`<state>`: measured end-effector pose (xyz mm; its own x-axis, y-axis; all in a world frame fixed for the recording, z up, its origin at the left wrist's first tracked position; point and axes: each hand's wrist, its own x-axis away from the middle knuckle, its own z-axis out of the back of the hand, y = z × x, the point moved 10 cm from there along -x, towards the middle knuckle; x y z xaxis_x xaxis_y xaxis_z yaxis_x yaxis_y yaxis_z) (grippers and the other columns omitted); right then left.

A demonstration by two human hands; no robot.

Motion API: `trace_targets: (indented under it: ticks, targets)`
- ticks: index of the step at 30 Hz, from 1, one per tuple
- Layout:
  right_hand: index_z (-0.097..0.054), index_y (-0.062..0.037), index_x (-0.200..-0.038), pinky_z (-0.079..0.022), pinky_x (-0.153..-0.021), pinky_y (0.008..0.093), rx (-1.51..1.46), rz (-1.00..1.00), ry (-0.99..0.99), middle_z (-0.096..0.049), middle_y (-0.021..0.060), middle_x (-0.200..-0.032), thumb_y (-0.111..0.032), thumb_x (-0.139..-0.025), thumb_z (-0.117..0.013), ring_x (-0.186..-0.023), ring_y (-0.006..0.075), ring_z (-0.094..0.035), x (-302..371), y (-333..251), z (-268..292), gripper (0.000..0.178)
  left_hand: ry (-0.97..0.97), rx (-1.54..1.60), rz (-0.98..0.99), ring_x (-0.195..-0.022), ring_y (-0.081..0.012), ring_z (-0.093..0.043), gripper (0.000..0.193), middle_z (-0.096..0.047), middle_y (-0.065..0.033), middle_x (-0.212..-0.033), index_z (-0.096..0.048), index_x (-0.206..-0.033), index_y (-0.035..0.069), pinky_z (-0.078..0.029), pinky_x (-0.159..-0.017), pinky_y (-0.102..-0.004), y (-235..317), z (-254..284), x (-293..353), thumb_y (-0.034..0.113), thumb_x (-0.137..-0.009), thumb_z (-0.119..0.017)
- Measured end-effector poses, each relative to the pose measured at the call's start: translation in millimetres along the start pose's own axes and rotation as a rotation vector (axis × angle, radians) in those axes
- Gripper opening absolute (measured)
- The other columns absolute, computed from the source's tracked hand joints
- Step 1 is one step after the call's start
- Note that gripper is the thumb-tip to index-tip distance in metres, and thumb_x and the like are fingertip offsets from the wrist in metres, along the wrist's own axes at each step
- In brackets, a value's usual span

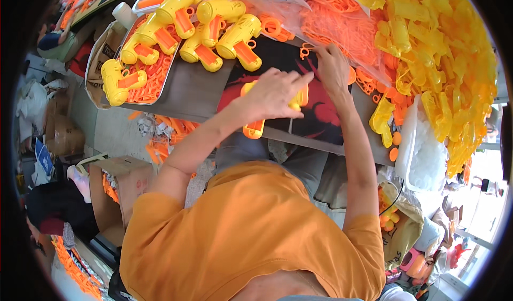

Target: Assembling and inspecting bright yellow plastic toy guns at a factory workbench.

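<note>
My left hand lies over a yellow toy gun on the black and red mat, its fingers around the body and the index finger stretched to the right. The gun's orange-panelled handle points toward me; much of the body is hidden under the hand. Farther off and to the right, my right hand pinches a small orange ringed plastic part just above the mat's far side. Several finished-looking yellow toy guns with orange handle panels lie at the far left.
A tray of orange parts stands at the left. Orange parts in a clear bag lie at the back. Yellow shells are heaped high at the right, beside a white tub. An open cardboard box stands on the lower left.
</note>
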<state>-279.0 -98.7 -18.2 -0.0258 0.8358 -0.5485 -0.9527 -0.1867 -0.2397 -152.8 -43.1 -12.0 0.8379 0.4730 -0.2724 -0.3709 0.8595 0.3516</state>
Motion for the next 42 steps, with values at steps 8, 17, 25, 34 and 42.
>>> trace_targets:
  ticks: [8,17,25,34,42]
  targets:
    - [-0.066,-0.0104,-0.100,-0.047,-0.074,0.0387,0.428,0.356,-0.134,-0.060,0.0054,-0.091,-0.016,-0.081,-0.060,-0.093,0.0226,-0.062,-29.7,-7.3,-55.6,0.021,0.091,0.267,0.326,-0.124,-0.0306,-0.048,0.068,-0.050,-0.0136,-0.136,-0.047,-0.139,0.010,-0.038,-0.106,-0.0376,-38.8,25.7,82.7,0.023,-0.078,-0.075]
    - [-0.058,-0.0014,-0.107,-0.044,-0.077,0.0220,-0.969,-0.458,-0.229,-0.060,0.0018,-0.090,-0.011,-0.097,-0.055,-0.084,0.0056,-0.055,28.5,-9.5,23.5,0.014,0.217,0.634,0.243,-0.117,-0.0296,-0.057,0.053,-0.059,-0.0147,-0.123,-0.057,-0.127,0.004,-0.044,-0.100,-0.0369,-39.7,6.7,48.6,0.010,-0.077,-0.074]
    - [-0.069,-0.0032,-0.085,-0.040,-0.064,0.0281,-0.443,-0.228,-0.154,-0.055,0.0041,-0.069,-0.015,-0.083,-0.071,-0.066,0.0135,-0.050,68.9,-43.3,51.7,0.012,0.201,0.739,0.213,-0.114,-0.0245,-0.056,0.051,-0.057,-0.0115,-0.120,-0.054,-0.126,0.004,-0.045,-0.098,-0.0350,-21.3,-19.5,26.0,0.010,-0.079,-0.073]
    - [-0.068,-0.0100,-0.084,-0.037,-0.081,0.0390,-0.303,-0.181,-0.076,-0.057,0.0062,-0.067,-0.020,-0.081,-0.070,-0.073,0.0222,-0.056,66.7,-49.1,55.4,0.011,0.171,1.064,0.429,-0.102,-0.0125,-0.059,0.035,-0.062,-0.0074,-0.112,-0.058,-0.122,0.000,-0.048,-0.088,-0.0272,-41.4,-45.6,26.0,0.015,-0.091,-0.066]
    - [-0.066,-0.0137,-0.106,-0.034,-0.096,0.0433,-0.009,-0.294,0.178,-0.055,0.0071,-0.114,-0.012,-0.078,-0.071,-0.111,0.0275,-0.049,107.6,-27.7,104.0,0.028,0.077,1.074,0.534,-0.097,-0.0103,-0.059,0.033,-0.062,-0.0059,-0.111,-0.060,-0.121,-0.001,-0.049,-0.084,-0.0253,-36.9,-45.1,22.8,0.013,-0.092,-0.065]
